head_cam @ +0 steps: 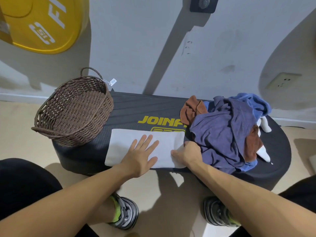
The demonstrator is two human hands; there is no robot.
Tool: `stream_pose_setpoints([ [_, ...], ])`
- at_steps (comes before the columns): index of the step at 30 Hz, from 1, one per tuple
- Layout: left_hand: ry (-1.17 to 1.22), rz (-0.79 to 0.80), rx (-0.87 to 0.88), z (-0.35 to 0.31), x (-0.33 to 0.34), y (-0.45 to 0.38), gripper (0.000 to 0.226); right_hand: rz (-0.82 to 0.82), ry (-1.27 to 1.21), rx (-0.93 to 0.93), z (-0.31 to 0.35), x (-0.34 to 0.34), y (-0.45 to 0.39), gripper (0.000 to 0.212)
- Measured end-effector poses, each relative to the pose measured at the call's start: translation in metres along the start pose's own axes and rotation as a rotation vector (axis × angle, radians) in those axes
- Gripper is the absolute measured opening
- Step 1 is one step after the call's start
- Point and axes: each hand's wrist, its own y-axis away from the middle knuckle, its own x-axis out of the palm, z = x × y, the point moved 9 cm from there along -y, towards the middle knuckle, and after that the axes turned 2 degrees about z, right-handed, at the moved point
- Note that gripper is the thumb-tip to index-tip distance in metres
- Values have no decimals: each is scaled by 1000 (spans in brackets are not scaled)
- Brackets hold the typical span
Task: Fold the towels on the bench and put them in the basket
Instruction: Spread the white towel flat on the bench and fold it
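Observation:
A white towel (123,144) lies flat as a long rectangle on the black bench (136,106), near its front edge. My left hand (142,154) rests flat on the towel's middle with fingers spread. My right hand (186,154) pinches the towel's right end, thumb on top and fingers tucked under the edge. A brown wicker basket (71,113) with nothing in it stands on the bench's left end. On the right end a crumpled pile of towels (222,134) holds purple, blue, brown and white ones.
The bench stands against a grey wall with a socket (280,82) at the right. A yellow weight plate (42,23) hangs at the upper left. My two shoes (126,214) stand on the tan floor in front of the bench.

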Motion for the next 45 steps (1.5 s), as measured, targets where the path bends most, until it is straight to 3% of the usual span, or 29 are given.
stream_pose_setpoints([
  [3,-3,-26,-2,-1,2,1,65,0,-146,-27,9,-1,1,29],
  [6,7,-23,-7,1,2,1,63,62,-568,127,6,9,2,50],
  [9,3,5,-19,-1,1,1,63,87,-810,251,-2,18,5,43],
  [11,14,18,-28,-1,0,1,62,54,-729,210,-2,10,4,36],
  [15,52,26,-48,-4,-7,2,62,-163,-446,-26,17,-27,9,29],
  [22,204,81,46,-29,-19,0,67,-276,-84,-200,29,-81,9,30],
  [27,29,-24,-146,-12,-35,2,71,-244,-86,-221,39,-108,5,41],
  [30,55,88,-122,-6,-28,4,69,-140,-107,-258,61,-101,11,21],
  [32,196,75,-108,-6,-40,2,63,-82,-120,-293,77,-88,21,22],
  [33,337,-17,-127,-5,-53,0,53,-49,-127,-307,84,-79,27,25],
  [35,774,-256,-288,10,-78,2,23,13,-147,-328,94,-61,38,26],
  [36,1085,-259,-419,17,-77,4,20,43,-166,-330,98,-52,42,26],
  [38,1669,-9,-605,9,-56,7,43,151,-311,-306,101,-30,50,24],
  [39,1787,127,-604,2,-53,8,54,235,-420,-285,102,-17,54,26],
  [41,1797,273,-534,-3,-54,12,56,371,-534,-254,105,4,62,35],
  [45,1609,138,-563,20,-45,18,20,374,-495,-236,101,15,60,31],
])
